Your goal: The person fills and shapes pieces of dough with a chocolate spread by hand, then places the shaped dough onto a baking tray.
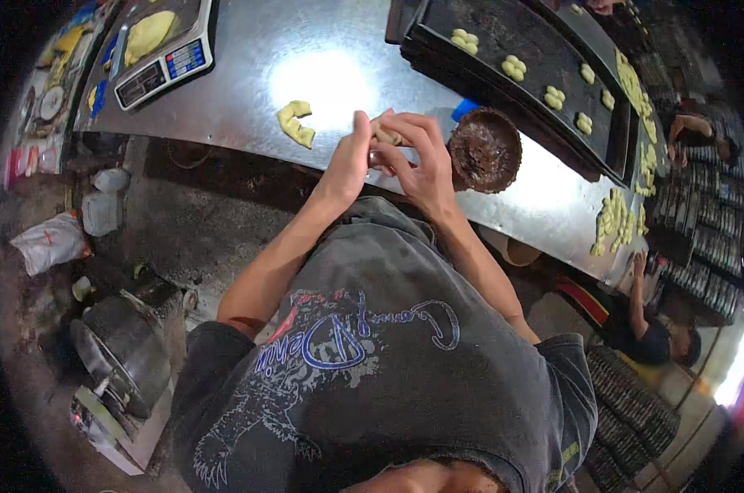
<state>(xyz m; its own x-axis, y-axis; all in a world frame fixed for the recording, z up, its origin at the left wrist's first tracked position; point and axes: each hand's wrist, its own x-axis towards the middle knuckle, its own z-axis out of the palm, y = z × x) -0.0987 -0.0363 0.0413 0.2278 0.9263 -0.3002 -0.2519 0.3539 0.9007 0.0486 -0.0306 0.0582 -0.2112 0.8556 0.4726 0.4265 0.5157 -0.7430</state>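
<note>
Both hands meet over the metal table [249, 99] near its front edge. My right hand [420, 164] has its fingers curled round a small piece of pale dough [386, 135]. My left hand [349, 164] is pressed against the other side of the piece, its fingers together. Just left of my hands lies a curved strip of yellow dough [293, 123]. A round bowl of dark brown filling [485, 152] stands close to the right of my right hand, with a blue object [464, 109] behind it.
A scale [165, 62] with dough on it stands at the back left. Stacked black trays [536, 49] at the back right bear several dough clusters. More dough pieces [614, 222] lie at the right, near a co-worker [660, 329].
</note>
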